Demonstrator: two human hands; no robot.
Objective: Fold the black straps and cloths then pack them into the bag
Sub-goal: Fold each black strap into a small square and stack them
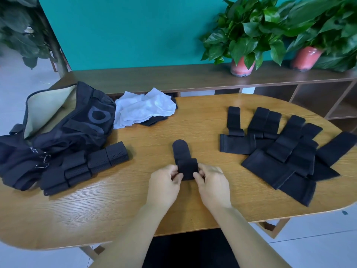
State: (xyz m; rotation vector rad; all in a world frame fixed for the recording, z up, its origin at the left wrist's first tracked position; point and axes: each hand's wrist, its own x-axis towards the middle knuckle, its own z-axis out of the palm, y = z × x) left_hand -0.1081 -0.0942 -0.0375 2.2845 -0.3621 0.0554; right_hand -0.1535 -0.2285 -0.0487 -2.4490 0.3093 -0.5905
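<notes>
A short black strap [184, 157] lies in the middle of the wooden table [146, 202], its rounded end pointing away from me and its near end folded over. My left hand [164, 187] pinches the folded part from the left. My right hand [212, 185] pinches it from the right. A black bag [77, 122] with a pale lining lies open at the left. Folded perforated black straps [87, 167] sit in front of the bag. Several flat black straps and cloths [286, 151] are spread out on the right.
A white cloth [143, 109] lies over a dark one at the table's back, beside the bag. Behind the table runs a wooden shelf [173, 78] with two potted plants [243, 41] against a teal wall. The table's curved right edge is near the spread straps.
</notes>
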